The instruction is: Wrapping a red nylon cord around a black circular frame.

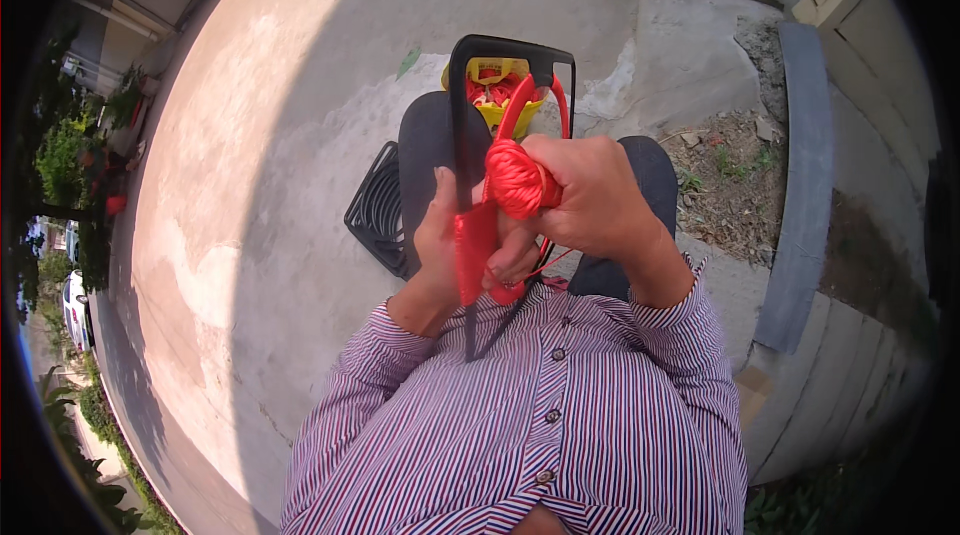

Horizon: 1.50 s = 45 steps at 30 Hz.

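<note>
A black rounded frame stands upright between my knees, and its lower end blurs near my shirt. Flat red cord wrapping covers part of its left bar. My left hand is closed round that bar, its thumb up on the near side and its fingertips showing past the wrapping. In my right hand is a wound bundle of red cord, gripped at its right end. A thin red strand runs below that hand. Another red-covered curved piece rises behind the bundle, inside the frame.
Beyond my knees a yellow bag holds red material. Several black slatted frames lie on the concrete by my left leg. To the right are a dirt patch and a long grey slab.
</note>
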Each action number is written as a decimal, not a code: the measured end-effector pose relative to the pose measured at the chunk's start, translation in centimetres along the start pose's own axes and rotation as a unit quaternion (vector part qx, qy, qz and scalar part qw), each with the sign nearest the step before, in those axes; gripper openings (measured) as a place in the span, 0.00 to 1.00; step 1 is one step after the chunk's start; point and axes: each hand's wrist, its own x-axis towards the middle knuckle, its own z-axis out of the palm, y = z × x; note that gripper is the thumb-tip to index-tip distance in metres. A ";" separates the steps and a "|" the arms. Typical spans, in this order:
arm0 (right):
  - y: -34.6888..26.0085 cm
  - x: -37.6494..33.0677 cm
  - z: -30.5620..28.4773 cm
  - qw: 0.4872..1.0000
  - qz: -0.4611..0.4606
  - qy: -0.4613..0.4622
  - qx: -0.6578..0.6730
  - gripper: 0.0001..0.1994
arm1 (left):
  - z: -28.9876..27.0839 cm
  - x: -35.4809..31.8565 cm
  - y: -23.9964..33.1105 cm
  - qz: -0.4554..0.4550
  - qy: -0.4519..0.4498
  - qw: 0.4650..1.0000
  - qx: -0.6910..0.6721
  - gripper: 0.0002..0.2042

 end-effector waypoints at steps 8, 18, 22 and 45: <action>0.1 -3.9 -3.3 0.900 0.109 0.183 0.380 0.09 | 3.7 5.5 2.7 0.188 0.067 0.814 0.546 0.49; 0.8 -7.9 -0.2 0.821 0.277 0.093 0.491 0.10 | -0.6 3.4 -1.5 0.040 0.200 0.652 0.730 0.35; 3.7 -9.2 0.5 0.827 0.339 0.040 0.447 0.07 | -4.5 3.0 -5.2 0.041 0.217 0.841 0.494 0.25; 6.6 -11.1 1.5 0.830 0.414 0.011 0.374 0.06 | -6.6 2.7 -5.2 -0.191 0.180 0.965 0.007 0.15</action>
